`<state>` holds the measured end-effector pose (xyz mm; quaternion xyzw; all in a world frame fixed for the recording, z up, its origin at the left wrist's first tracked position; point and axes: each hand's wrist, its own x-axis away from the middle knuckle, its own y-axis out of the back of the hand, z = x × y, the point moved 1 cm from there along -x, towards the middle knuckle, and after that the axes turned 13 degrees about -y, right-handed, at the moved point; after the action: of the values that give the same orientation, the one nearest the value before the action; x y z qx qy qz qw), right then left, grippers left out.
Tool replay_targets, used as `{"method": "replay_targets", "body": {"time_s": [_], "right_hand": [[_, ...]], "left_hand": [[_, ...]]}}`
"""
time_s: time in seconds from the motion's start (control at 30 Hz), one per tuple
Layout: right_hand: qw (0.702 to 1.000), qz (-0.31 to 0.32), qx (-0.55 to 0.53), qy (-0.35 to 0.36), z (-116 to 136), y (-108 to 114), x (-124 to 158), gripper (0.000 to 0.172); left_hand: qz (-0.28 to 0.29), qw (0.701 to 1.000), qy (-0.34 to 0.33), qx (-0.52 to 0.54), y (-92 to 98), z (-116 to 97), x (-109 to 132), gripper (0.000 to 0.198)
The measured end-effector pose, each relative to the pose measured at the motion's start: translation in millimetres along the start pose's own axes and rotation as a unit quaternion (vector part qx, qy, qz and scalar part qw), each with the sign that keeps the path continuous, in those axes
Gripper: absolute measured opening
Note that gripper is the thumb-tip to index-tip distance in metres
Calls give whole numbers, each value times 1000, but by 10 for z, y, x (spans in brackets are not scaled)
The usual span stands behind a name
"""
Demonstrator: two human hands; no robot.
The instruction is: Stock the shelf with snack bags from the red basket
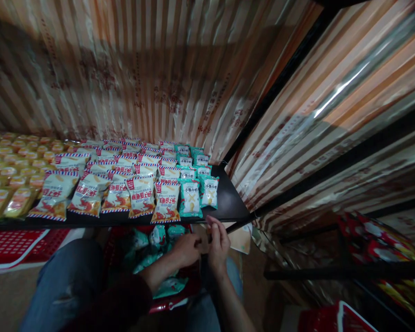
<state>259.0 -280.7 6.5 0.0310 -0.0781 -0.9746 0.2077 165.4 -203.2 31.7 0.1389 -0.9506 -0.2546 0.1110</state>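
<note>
My left hand is closed above a red basket that holds several teal snack bags. Whatever its curled fingers hold, if anything, is hidden. Beside it, just below the shelf's front edge, my right hand points upward with its fingers stretched out and no item visible in it. Closest to the right hand on the black shelf are teal-and-white snack bags, standing in rows.
White snack bags with striped edges stand left of the teal ones, then yellow packs. Corrugated sheeting backs the shelf. Another red basket is at lower left. A dark frame post slants at right.
</note>
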Motion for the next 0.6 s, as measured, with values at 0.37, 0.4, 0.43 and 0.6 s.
{"method": "replay_targets", "body": {"time_s": [0.37, 0.4, 0.43, 0.6], "right_hand": [[841, 425, 334, -33, -181, -444, 615, 32], [818, 442, 366, -38, -216, -466, 631, 33], [805, 453, 383, -35, -247, -489, 643, 33], [866, 370, 335, 35, -314, -666, 566, 30]], "left_hand": [[15, 990, 120, -78, 279, 1001, 526, 28], [0, 988, 130, -86, 310, 1058, 550, 29], [-16, 986, 140, -94, 343, 1111, 574, 30], [-91, 967, 202, -130, 530, 1373, 691, 31]]}}
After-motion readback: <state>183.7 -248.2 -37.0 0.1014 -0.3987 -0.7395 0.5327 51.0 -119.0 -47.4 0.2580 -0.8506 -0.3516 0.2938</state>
